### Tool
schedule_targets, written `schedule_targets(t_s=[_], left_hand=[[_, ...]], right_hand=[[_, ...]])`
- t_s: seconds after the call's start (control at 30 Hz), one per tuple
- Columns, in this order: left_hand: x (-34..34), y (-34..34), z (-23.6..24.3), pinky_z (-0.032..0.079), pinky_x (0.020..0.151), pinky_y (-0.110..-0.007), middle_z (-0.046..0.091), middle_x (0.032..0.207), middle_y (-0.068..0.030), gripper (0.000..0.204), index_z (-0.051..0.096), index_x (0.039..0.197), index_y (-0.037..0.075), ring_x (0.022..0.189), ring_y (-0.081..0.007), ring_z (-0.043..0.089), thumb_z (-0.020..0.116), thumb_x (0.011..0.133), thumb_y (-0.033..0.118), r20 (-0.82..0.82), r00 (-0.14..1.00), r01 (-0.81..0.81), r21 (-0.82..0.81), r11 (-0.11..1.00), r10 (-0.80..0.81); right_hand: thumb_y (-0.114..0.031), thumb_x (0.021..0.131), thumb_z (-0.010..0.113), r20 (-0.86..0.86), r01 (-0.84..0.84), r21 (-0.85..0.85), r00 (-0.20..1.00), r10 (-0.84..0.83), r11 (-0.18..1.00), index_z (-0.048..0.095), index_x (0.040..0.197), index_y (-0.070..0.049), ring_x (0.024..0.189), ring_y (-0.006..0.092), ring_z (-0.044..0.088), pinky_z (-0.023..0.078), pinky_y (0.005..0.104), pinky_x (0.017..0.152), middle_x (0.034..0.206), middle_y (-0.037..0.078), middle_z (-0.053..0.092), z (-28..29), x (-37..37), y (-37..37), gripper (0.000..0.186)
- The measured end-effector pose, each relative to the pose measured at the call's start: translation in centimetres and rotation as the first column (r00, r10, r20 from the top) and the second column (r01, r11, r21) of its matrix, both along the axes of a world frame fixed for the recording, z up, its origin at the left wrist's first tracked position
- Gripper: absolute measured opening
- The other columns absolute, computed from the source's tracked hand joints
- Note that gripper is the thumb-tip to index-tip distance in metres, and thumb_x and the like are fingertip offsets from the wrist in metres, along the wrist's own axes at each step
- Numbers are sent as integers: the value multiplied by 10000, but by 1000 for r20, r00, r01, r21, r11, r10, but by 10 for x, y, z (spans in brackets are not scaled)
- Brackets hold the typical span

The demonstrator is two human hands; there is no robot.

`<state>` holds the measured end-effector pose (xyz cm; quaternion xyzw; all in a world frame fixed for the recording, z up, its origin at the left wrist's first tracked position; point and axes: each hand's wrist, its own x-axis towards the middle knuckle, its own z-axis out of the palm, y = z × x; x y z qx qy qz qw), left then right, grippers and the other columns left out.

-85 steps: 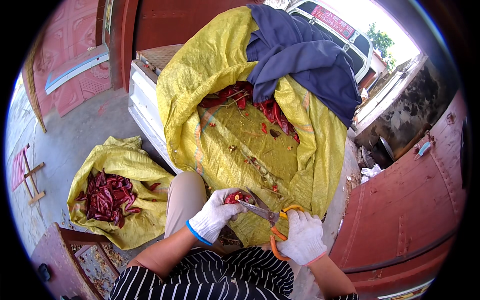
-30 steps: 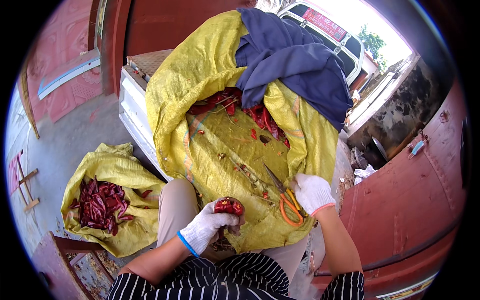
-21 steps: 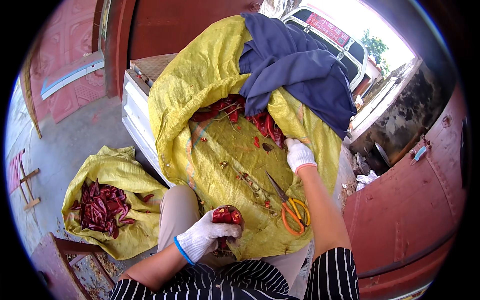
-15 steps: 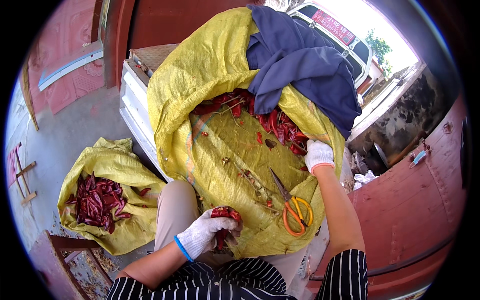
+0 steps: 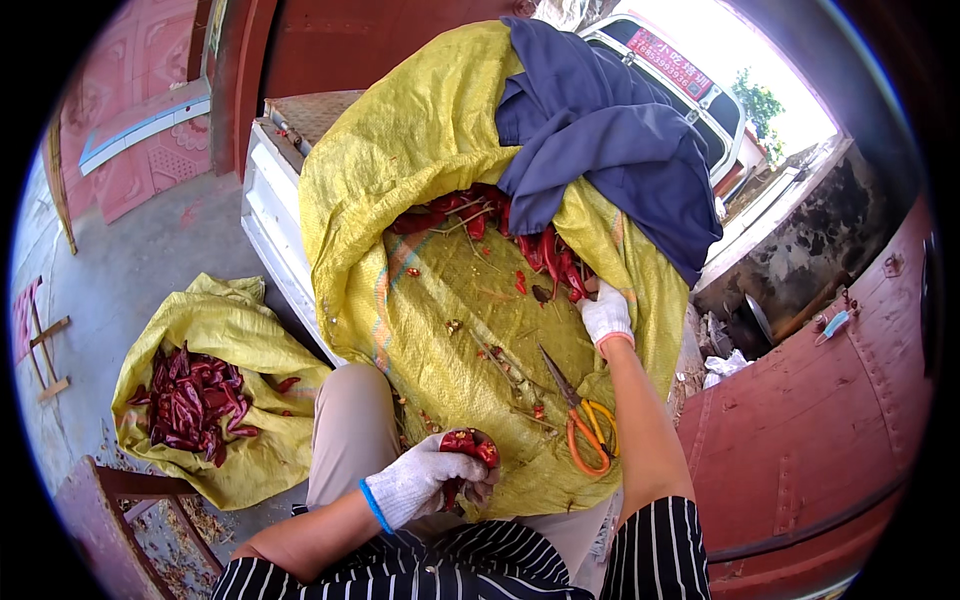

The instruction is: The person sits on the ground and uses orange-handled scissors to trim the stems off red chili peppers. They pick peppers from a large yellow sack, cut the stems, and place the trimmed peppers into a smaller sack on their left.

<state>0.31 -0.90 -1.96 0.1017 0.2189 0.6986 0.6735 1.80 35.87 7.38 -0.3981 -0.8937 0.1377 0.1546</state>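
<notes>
- the large yellow sack (image 5: 400, 135) fills the middle, its mouth opened toward the person and its near flap laid out flat, probably so that the contents lie within easy reach.
- a dark blue cloth (image 5: 615, 140) is draped over the sack's top, perhaps to hold the folds back or give shade.
- the smaller yellow sack (image 5: 285, 355) sits on the floor (image 5: 205, 225) by the person's left knee, its rim folded open; loose peppers (image 5: 195, 400) are heaped inside, near the left side.
- the left hand (image 5: 430, 475), gloved, is closed around a bunch of red peppers (image 5: 470, 445) just above the lap — tops upward, which likely keeps them even and visible.
- the right hand (image 5: 606, 312), also gloved, reaches to the edge of the pepper pile (image 5: 545, 255) inside the large sack; its fingertips are partly hidden, so i cannot tell whether its grip has caught anything.
- the scissors (image 5: 573, 400) lie on the flap beside the right forearm, handles toward the person — seemingly parked there to leave the right hand free, yet close by.
</notes>
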Motion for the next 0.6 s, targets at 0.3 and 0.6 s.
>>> schedule_targets(t_s=[0.3, 0.6], left_hand=[[-1, -1, -5, 485, 712, -351, 627, 893, -126, 235, 608, 993, 12, 789, -228, 591, 695, 779, 48, 103, 994, 51, -13, 999, -49], [15, 4, -12, 492, 720, -348, 624, 856, -121, 247, 606, 1013, 0, 789, -226, 599, 687, 786, 53, 80, 995, 57, -35, 998, -54]], right_hand=[[-178, 894, 628, 145, -26, -135, 988, 45, 990, 626, 1161, -7, 875, 281, 663, 515, 370, 763, 1058, 188, 686, 37, 22, -20, 317], [-117, 890, 544, 712, -111, 454, 641, -286, 884, 561, 1265, -34, 1092, 357, 666, 514, 452, 949, 1166, 204, 685, 57, 38, -34, 384]])
